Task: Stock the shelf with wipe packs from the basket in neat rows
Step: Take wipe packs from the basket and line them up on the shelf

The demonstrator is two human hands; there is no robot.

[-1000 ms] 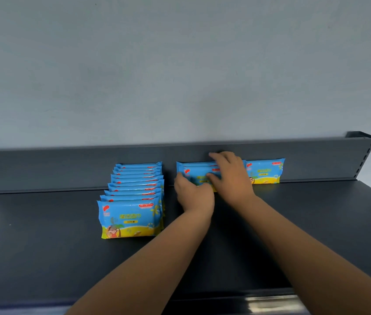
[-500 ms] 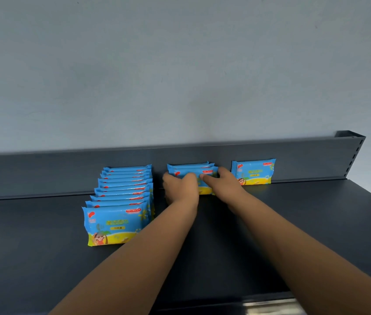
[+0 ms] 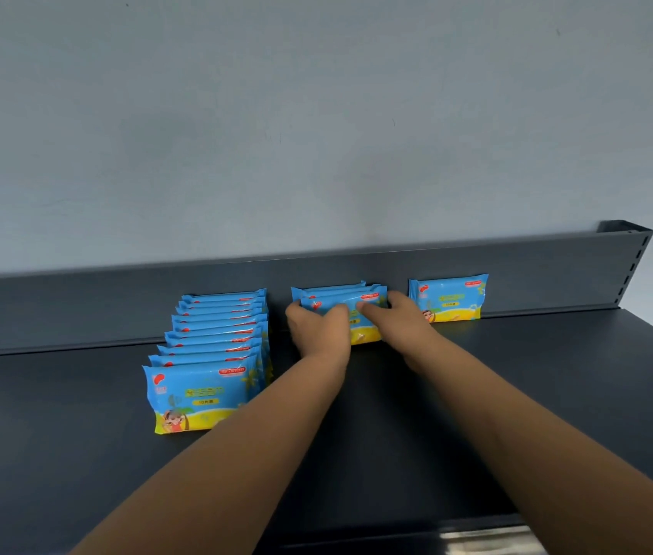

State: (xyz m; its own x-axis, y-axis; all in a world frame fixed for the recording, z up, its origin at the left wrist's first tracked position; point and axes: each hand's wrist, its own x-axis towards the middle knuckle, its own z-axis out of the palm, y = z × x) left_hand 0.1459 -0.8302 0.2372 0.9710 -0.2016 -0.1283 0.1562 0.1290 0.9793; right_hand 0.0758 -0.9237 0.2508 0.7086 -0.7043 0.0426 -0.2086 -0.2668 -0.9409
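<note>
Both hands (image 3: 357, 320) on middle wipe packs (image 3: 339, 300)

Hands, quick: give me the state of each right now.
Left hand: closed on the front wipe pack of the middle row.
Right hand: closed on the same pack, from its right side.

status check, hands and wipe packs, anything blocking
Left hand and right hand both pressed on the middle row of packs. Full left row standing, single pack at right against the back rail. Nothing in the way.
</note>
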